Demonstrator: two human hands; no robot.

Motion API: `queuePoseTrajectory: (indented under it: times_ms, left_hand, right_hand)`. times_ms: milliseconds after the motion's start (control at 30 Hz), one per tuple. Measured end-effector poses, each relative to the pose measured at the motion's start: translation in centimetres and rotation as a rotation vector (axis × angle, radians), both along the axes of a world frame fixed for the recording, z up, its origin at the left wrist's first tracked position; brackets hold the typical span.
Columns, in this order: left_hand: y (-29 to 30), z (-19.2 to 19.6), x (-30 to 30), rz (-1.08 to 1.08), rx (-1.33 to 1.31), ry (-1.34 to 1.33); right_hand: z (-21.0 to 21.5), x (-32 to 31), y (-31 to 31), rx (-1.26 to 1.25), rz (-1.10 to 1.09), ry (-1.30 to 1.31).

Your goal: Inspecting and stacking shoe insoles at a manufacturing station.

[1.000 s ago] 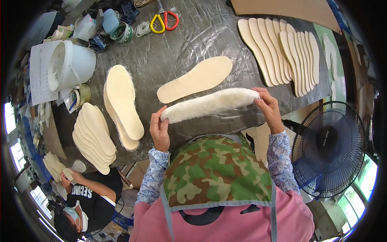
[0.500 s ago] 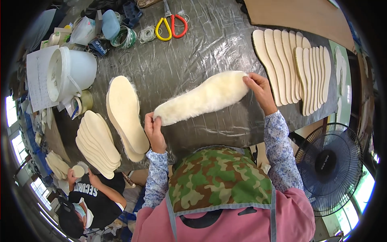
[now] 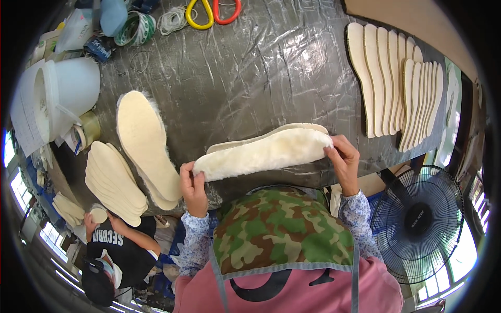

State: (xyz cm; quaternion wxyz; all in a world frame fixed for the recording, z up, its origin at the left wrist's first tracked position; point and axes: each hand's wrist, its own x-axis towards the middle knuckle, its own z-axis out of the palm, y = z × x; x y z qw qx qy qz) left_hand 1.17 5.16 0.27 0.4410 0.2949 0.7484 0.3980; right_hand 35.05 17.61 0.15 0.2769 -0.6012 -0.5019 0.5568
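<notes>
White, fluffy, foot-shaped insole [image 3: 263, 155] at frame centre: the left hand [image 3: 194, 192] pinches its left end, the right hand [image 3: 345, 160] its right.

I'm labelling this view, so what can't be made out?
Head view, all four:
Held insole: underside, turned away from the camera.
Rear insole: mostly covered by the held insole.
Scissors: blades cut off by the top edge.
Sheet: writing too small and blurred.

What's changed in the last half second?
The left hand and right hand still grip the fluffy insole, now drawn nearer the apron. The second insole, hidden then, shows as a strip behind it. The left fanned stack and right fanned stack stayed put.
</notes>
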Motion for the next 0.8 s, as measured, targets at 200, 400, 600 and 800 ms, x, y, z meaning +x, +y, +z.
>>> queuePoseTrajectory:
  times_ms: [200,400,600,800]
  left_hand:
    - [0.4,0.9,0.8,-0.063,-0.098,0.105]
    - [0.2,1.0,0.6,-0.055,-0.163,0.103]
    - [0.4,0.8,0.8,-0.076,-0.178,0.075]
    - [0.5,0.9,0.6,-0.071,-0.176,0.078]
  right_hand:
    - [0.8,0.0,-1.6,0.035,0.033,-0.192]
    - [0.1,0.4,-2.5,-0.231,-0.226,-0.029]
    - [0.0,0.5,-1.9,-0.164,-0.287,0.057]
    - [-0.1,0.6,-1.6,-0.27,-0.256,0.013]
